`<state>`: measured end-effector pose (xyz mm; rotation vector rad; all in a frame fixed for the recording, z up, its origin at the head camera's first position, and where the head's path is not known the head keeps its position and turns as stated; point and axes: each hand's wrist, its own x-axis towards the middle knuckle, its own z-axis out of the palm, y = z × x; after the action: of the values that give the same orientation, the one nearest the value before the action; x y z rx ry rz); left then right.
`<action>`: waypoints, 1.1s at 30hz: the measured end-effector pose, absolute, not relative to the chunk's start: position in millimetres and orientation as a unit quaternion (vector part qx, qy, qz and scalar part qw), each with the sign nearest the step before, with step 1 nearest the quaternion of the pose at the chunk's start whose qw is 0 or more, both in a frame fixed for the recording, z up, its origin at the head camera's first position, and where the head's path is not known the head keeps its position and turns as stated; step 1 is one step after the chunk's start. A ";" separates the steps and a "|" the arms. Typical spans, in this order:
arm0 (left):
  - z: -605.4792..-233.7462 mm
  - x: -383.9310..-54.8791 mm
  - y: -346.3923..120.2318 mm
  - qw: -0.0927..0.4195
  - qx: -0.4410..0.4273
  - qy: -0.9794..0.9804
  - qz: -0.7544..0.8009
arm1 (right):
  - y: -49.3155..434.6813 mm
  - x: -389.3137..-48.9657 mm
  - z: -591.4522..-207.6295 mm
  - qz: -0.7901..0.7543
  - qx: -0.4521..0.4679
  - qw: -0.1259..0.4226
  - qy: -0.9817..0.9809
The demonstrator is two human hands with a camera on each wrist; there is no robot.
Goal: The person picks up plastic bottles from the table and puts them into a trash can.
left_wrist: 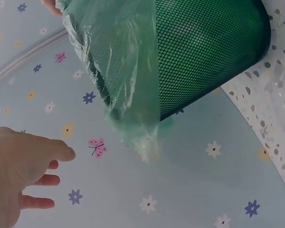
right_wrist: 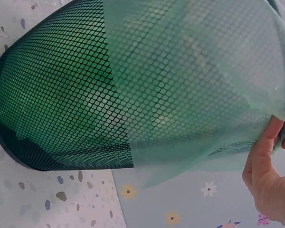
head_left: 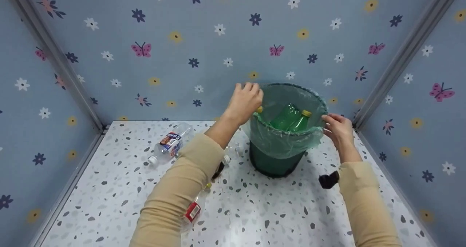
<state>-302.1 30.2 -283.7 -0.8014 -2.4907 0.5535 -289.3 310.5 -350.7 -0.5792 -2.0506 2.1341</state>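
Observation:
A dark green mesh wastebasket (head_left: 275,165) stands on the speckled table, lined with a thin green plastic bag (head_left: 287,145) folded down over its rim. Green bottles (head_left: 285,118) with yellow caps lie inside it. My right hand (head_left: 338,128) pinches the bag and rim on the right side, thumb and fingers on either side of the edge in the right wrist view. By the left side of the rim is my left hand (head_left: 245,101). In the left wrist view that hand (left_wrist: 26,175) is apart from the bag, its fingers loosely extended and holding nothing.
Left of the basket lies a clear bottle (head_left: 171,143) with a blue label and white cap. A smaller clear bottle (head_left: 235,149) and a red-labelled bottle (head_left: 192,211) are partly hidden by the left arm. A flowered blue wall (head_left: 204,32) rises close behind the basket.

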 end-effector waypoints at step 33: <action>-390.6 -231.9 -75.2 0.034 -0.137 -0.986 -0.085 | 309.3 -290.1 -352.2 0.698 -0.205 0.069 -0.683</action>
<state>-231.9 -75.2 -390.6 -0.4226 -3.0328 -0.2619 -290.1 309.3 -352.2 -0.6164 -2.0564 2.1005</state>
